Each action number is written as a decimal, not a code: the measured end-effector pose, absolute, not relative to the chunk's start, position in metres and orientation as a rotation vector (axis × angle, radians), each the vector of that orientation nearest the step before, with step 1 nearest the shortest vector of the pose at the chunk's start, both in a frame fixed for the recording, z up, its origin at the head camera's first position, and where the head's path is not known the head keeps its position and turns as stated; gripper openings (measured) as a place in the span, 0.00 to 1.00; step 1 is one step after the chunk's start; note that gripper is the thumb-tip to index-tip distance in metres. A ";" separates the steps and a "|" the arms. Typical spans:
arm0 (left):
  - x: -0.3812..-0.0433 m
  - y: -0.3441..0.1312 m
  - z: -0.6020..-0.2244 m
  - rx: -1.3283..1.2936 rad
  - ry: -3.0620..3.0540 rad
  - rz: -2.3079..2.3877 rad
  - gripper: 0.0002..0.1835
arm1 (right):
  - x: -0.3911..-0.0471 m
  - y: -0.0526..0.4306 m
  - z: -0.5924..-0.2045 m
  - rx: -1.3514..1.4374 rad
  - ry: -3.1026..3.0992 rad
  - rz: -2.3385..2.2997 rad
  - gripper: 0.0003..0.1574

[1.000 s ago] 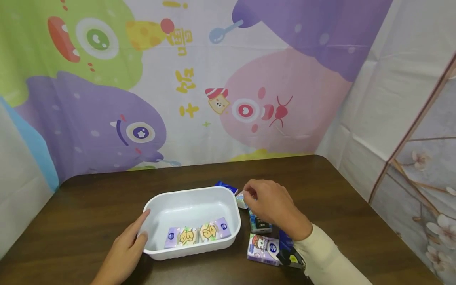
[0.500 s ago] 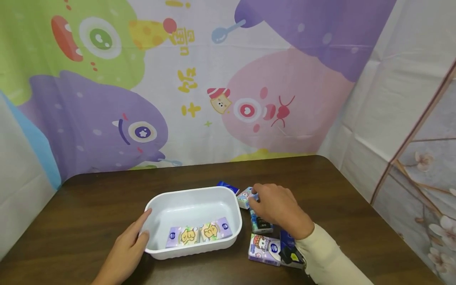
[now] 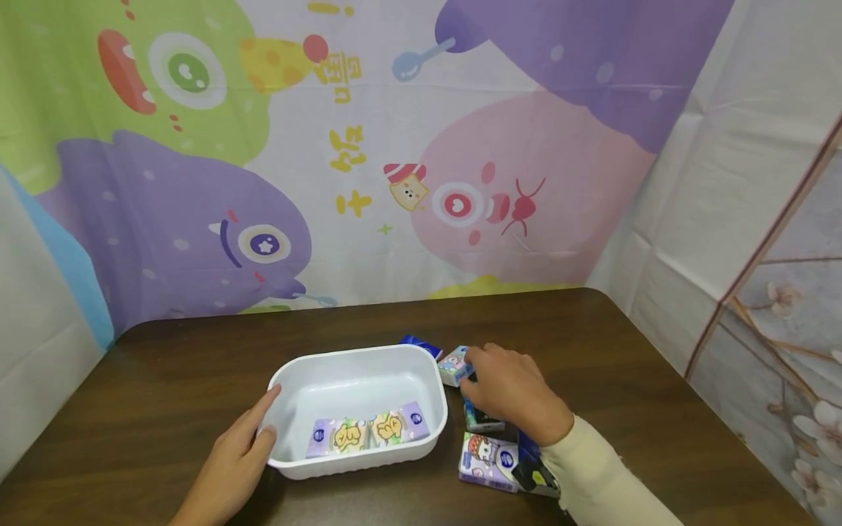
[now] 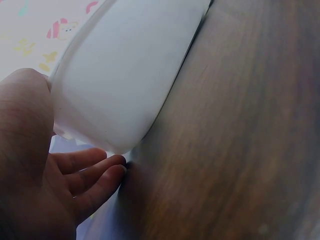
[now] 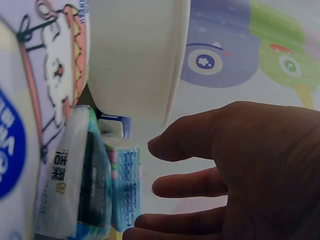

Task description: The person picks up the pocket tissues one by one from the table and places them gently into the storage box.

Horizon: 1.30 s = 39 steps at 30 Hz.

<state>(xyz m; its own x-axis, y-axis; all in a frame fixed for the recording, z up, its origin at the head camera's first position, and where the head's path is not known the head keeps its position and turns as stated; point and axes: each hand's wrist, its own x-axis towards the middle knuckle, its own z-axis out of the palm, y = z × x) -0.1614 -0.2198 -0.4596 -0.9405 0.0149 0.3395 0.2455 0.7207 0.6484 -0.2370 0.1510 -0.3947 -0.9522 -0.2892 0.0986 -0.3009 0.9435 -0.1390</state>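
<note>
At the left end of a white plastic tub (image 3: pixel 358 356), my left hand (image 3: pixel 230 453) holds the rim, with the thumb over it and several fingers along the outer wall in the left wrist view. Two purple tissue packs (image 3: pixel 337 436) with cartoon bears lie inside the tub. My right hand (image 3: pixel 516 383) hovers over small packs right of the tub. Nothing is between its spread, slightly bent fingers in the right wrist view. Nearest them is a light-blue patterned tissue pack (image 5: pixel 126 185). A blue-and-black tissue pack (image 3: pixel 483 418) lies partly under the hand.
A lilac cartoon tissue pack (image 3: pixel 488 460) lies near the tub's front right corner, beside a dark blue and black pack (image 3: pixel 536 475) partly hidden by the sleeve. Another blue pack (image 3: pixel 421 346) sits behind the tub. A cartoon curtain (image 3: pixel 355 256) hangs behind the brown table (image 3: pixel 145 409).
My right hand has shifted slightly right and down, uncovering more of the light-blue pack. My left hand stays on the tub. The head view has shifted a little.
</note>
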 end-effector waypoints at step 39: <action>-0.163 -0.222 -0.463 -0.195 -2.622 -1.005 0.28 | -0.246 0.147 -0.414 0.415 -3.084 0.369 0.36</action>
